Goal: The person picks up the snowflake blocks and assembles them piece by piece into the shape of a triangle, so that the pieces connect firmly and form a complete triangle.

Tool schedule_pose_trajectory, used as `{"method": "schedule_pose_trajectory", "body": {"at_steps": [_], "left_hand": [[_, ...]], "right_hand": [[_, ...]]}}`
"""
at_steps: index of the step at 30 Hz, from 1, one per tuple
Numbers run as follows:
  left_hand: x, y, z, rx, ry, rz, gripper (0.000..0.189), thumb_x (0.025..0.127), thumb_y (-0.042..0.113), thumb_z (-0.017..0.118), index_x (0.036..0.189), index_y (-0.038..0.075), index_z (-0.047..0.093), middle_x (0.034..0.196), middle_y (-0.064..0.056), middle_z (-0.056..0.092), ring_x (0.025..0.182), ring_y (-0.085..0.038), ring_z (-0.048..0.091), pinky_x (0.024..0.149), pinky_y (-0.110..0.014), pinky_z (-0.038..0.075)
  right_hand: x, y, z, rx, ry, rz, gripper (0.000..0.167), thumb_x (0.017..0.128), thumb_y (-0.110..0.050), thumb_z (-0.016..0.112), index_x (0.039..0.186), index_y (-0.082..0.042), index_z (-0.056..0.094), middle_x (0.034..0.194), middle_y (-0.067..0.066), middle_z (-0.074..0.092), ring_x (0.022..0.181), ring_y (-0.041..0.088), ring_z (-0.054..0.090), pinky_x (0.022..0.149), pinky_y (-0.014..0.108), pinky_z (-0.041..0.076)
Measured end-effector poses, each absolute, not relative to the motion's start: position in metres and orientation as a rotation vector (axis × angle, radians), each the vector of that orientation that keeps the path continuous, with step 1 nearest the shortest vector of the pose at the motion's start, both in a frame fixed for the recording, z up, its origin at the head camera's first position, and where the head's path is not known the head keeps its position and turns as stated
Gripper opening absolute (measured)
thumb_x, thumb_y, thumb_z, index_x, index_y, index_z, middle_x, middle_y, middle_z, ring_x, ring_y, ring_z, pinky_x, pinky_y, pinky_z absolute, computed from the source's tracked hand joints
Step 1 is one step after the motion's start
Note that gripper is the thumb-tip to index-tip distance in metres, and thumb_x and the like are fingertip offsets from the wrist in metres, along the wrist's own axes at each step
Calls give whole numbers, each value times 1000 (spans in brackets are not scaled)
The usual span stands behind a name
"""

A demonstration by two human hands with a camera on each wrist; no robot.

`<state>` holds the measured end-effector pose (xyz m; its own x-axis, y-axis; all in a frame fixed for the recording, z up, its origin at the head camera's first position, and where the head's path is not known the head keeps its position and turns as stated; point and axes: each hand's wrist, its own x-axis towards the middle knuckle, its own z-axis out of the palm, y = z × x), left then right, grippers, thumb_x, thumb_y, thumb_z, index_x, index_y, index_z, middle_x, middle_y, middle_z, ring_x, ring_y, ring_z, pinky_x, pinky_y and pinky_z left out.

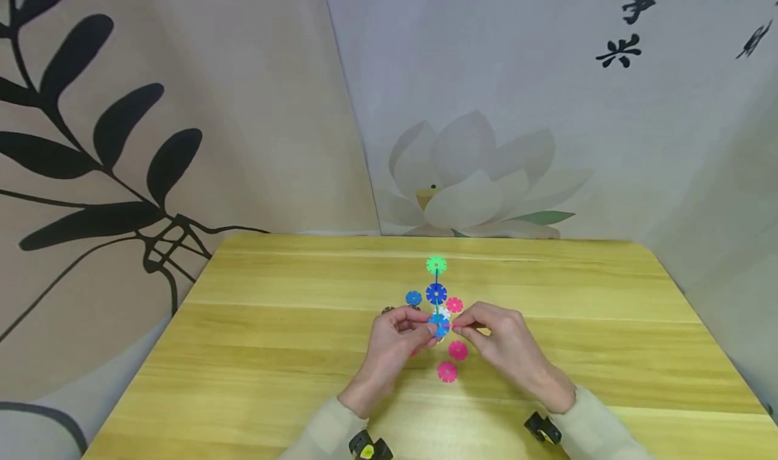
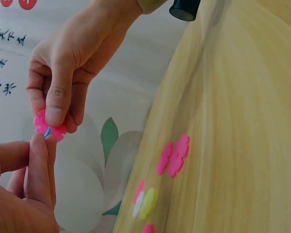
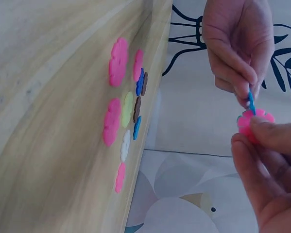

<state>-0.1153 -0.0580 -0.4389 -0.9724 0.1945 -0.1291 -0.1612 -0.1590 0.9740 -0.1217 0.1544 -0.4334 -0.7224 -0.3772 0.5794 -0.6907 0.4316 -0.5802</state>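
Note:
Near the middle of the table, my left hand [image 1: 392, 345] pinches a light blue notched plastic disc [image 1: 440, 326] between thumb and fingers. A chain of linked discs runs beyond it in the head view, with a dark blue disc [image 1: 436, 294] and a green disc [image 1: 435, 265] at the far end. From the other side my right hand [image 1: 507, 338] pinches a pink notched disc [image 3: 244, 127] by thumb and fingertips. The pink disc meets the light blue one edge to edge at an angle, and fingers partly cover both.
Loose discs lie on the wooden table [image 1: 273, 352] around the hands. Two pink ones, a nearer disc [image 1: 447, 371] and a farther disc [image 1: 458, 350], lie below the hands. Blue [image 1: 413, 298], pink [image 1: 454, 304], white, yellow and brown discs lie close by.

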Motion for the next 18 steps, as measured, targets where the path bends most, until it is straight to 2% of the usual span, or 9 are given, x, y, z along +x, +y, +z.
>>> {"method": "schedule_pose_trajectory", "body": {"at_steps": [6,10,14,18], "left_hand": [[-116,-58,-442,24,1859,2233,26,91,2,76,113,-8,65,95,-12,69,83,-17,70,82,-31,61],[-119,-60,-446,24,1896,2222,27,90,5,77,112,-6,66,97,-11,69,85,-18,70,83,-35,61],[-123,-65,-450,-4,1923,2224,26,90,6,76,112,-5,67,100,-10,70,89,-23,72,88,-39,61],[-126,-70,-454,-30,1927,2239,25,91,4,74,112,-5,66,101,-11,70,94,-30,73,91,-43,60]], "right_hand": [[-125,155,-436,919,-2363,1233,27,81,13,81,93,-11,76,91,-5,75,82,11,73,75,22,61],[-127,157,-437,884,-2489,1301,25,86,5,80,106,-9,73,103,-2,73,91,17,74,80,30,62],[-134,164,-437,819,-2619,1297,33,89,-2,81,119,-8,69,115,5,71,99,23,73,85,38,62],[-151,174,-438,786,-2696,1211,28,92,-4,78,119,-10,72,116,6,72,102,26,71,88,44,61]]}}
